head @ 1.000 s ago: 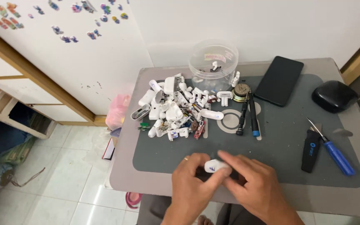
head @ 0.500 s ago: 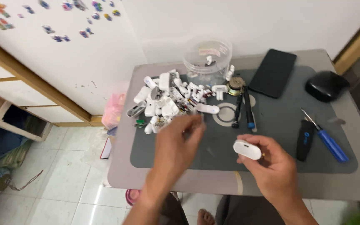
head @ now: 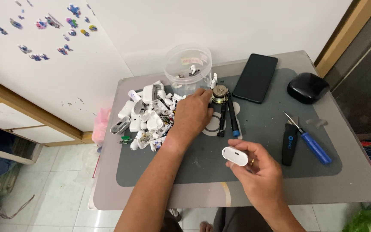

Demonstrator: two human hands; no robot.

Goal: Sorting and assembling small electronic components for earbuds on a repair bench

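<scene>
My right hand (head: 259,172) holds a small white earbud case (head: 234,156) above the near part of the dark grey mat (head: 267,129). My left hand (head: 193,115) reaches forward, palm down, over the right edge of a pile of white plastic earbud parts (head: 147,117). Its fingers rest among the pieces near a small round metal part (head: 219,93); what they touch is hidden under the hand.
A clear round tub (head: 188,68) stands behind the pile. A black phone (head: 255,77), a black case (head: 308,87), a blue-handled screwdriver (head: 313,146), a black tool (head: 288,144) and two pens (head: 228,118) lie on the mat. The table (head: 357,172) abuts a white wall.
My left hand left the white case and reached forward to the pile of parts. My right hand kept the case and drew it right.
</scene>
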